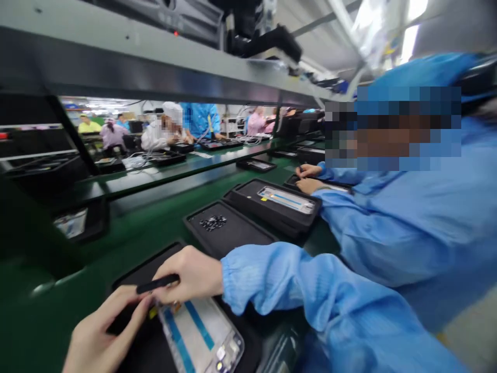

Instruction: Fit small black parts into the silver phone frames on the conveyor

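The left hand [106,331] has its thumb and fingers [142,305] nearly closed at the tip of a black tool [158,284], and the right hand [190,274] holds this tool with fingers closed around it, over the top end of a phone frame [202,331] with blue strips. The phone frame lies in a black tray [252,331] on the green surface [128,233], and beyond it is another black tray [233,233] with a pile of small dark parts [213,223].
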A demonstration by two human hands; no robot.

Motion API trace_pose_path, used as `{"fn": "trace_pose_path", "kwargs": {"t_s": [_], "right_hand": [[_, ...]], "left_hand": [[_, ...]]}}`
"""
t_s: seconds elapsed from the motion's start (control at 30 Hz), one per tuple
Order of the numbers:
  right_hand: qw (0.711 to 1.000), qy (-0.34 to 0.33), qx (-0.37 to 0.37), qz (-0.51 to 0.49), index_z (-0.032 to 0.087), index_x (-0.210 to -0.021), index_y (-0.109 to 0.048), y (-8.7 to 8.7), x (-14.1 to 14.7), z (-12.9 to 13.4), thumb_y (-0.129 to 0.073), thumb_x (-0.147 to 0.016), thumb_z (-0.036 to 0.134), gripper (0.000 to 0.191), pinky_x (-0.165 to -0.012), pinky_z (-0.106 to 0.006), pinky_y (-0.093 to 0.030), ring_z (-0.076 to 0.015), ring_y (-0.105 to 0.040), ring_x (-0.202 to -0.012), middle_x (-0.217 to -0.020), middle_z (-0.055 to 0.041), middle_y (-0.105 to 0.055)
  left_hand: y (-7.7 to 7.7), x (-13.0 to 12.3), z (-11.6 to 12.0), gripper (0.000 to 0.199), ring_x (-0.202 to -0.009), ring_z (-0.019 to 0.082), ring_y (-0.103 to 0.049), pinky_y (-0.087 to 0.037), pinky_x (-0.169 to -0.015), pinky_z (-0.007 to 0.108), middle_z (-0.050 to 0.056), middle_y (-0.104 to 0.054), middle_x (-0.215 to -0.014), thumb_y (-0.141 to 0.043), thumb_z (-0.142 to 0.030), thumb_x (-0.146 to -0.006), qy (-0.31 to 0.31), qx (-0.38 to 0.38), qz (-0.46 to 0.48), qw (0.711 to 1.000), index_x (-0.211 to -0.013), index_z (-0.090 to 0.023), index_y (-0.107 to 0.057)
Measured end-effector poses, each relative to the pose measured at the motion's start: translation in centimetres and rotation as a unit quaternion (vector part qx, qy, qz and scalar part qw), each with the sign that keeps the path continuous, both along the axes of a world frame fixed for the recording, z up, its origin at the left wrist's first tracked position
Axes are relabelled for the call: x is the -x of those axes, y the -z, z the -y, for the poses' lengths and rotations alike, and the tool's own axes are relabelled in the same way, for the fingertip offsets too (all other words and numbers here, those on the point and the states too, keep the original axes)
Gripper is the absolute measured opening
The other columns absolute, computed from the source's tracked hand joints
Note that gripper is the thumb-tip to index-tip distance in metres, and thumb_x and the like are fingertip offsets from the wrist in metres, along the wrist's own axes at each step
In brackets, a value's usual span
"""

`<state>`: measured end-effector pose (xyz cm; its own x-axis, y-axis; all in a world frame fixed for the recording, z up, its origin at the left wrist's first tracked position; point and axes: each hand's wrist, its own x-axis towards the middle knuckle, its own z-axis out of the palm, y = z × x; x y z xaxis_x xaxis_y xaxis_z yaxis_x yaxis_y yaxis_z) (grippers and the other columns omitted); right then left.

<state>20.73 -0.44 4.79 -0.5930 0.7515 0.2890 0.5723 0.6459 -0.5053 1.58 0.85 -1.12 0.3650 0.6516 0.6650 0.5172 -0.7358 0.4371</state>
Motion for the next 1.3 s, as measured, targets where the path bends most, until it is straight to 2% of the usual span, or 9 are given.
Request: {"fn": "trace_pose_path", "kwargs": {"t_s": [0.07,0.17,0.3,0.43,0.53,0.6,0.73,0.97,1.3], "right_hand": [[1.0,0.008,0.0,-0.01,0.012,-0.07,-0.065,-1.0,0.1,0.3,-0.06,-0.07,0.012,0.004,-0.056,-0.014,-0.038,-0.0084,-0.055,-0.061,-0.066,0.0,-0.061],[0.999,0.023,0.026,-0.041,0.011,-0.061,-0.063,-1.2,-0.1,-0.8,-0.059,-0.068,0.01,0.008,-0.051,-0.014,-0.034,-0.006,-0.048,-0.052,-0.056,0.0029,-0.055],[0.996,0.043,0.067,-0.04,0.01,-0.066,-0.066,0.0,-0.3,-3.6,-0.056,-0.072,0.014,0.012,-0.048,-0.015,-0.03,-0.0049,-0.042,-0.049,-0.052,0.0038,-0.051],[0.995,0.034,0.096,0.002,0.01,-0.071,-0.068,1.0,-0.9,-4.9,-0.056,-0.074,0.017,0.015,-0.05,-0.016,-0.031,-0.0059,-0.044,-0.051,-0.055,0.0022,-0.055],[0.993,0.007,0.113,0.02,0.01,-0.072,-0.067,1.4,-1.8,-4.7,-0.056,-0.074,0.017,0.013,-0.054,-0.017,-0.035,-0.0071,-0.049,-0.055,-0.064,-0.0007,-0.06],[0.993,-0.019,0.111,0.02,0.01,-0.071,-0.066,1.8,-2.3,-4.6,-0.056,-0.074,0.016,0.012,-0.055,-0.017,-0.036,-0.0076,-0.05,-0.058,-0.069,-0.0017,-0.062],[0.994,-0.038,0.106,0.001,0.01,-0.07,-0.065,2.9,-2.7,-4.7,-0.057,-0.074,0.015,0.01,-0.055,-0.017,-0.037,-0.0078,-0.051,-0.058,-0.067,-0.0006,-0.06],[0.998,-0.026,0.058,-0.028,0.01,-0.066,-0.063,4.1,-2.6,-4.6,-0.057,-0.074,0.014,0.011,-0.051,-0.017,-0.034,-0.0074,-0.048,-0.054,-0.06,0.0002,-0.057],[0.998,-0.03,0.025,-0.057,0.01,-0.067,-0.064,4.2,-2.4,-4.4,-0.062,-0.066,0.005,0.006,-0.052,-0.016,-0.037,-0.0079,-0.052,-0.055,-0.06,-0.0004,-0.06]], "left_hand": [[-1.2,-0.5,0.8,0.03,-0.065,0.018,-0.064,-0.054,-0.06,0.024,0.0,-0.068,-0.071,-0.05,-0.048,-0.08,0.002,0.03,-0.013,0.999,-0.072,-0.024,-0.065],[-2.1,-0.1,0.8,0.027,-0.077,0.019,-0.063,-0.053,-0.072,0.028,0.003,-0.068,-0.082,-0.046,-0.042,-0.083,-0.036,0.066,-0.036,0.997,-0.086,-0.022,-0.064],[-1.4,1.5,-0.1,0.028,-0.093,0.022,-0.057,-0.049,-0.081,0.034,0.007,-0.065,-0.099,-0.044,-0.031,-0.083,-0.075,0.071,-0.074,0.992,-0.104,-0.018,-0.058],[-0.6,1.4,-0.2,0.03,-0.105,0.023,-0.05,-0.041,-0.089,0.04,0.007,-0.063,-0.108,-0.039,-0.022,-0.084,-0.025,0.084,-0.139,0.986,-0.108,-0.019,-0.056],[-0.7,0.0,0.1,0.028,-0.103,0.024,-0.049,-0.037,-0.087,0.042,0.006,-0.064,-0.105,-0.041,-0.021,-0.084,-0.002,0.089,-0.156,0.984,-0.106,-0.02,-0.058],[-1.0,-1.0,0.2,0.024,-0.097,0.024,-0.052,-0.038,-0.081,0.039,0.006,-0.065,-0.099,-0.044,-0.024,-0.083,0.003,0.122,-0.153,0.981,-0.1,-0.02,-0.06],[-1.2,-2.2,0.1,0.018,-0.09,0.022,-0.053,-0.037,-0.078,0.037,0.004,-0.065,-0.094,-0.047,-0.025,-0.083,-0.018,0.185,-0.155,0.97,-0.091,-0.02,-0.062],[-0.6,-2.1,0.1,0.014,-0.089,0.02,-0.053,-0.036,-0.075,0.035,0.002,-0.063,-0.093,-0.05,-0.022,-0.082,-0.023,0.176,-0.151,0.972,-0.091,-0.022,-0.061],[-0.8,-2.2,0.1,0.011,-0.084,0.019,-0.052,-0.034,-0.072,0.033,0.001,-0.061,-0.087,-0.05,-0.019,-0.08,-0.023,0.163,-0.145,0.976,-0.085,-0.02,-0.06]]}}
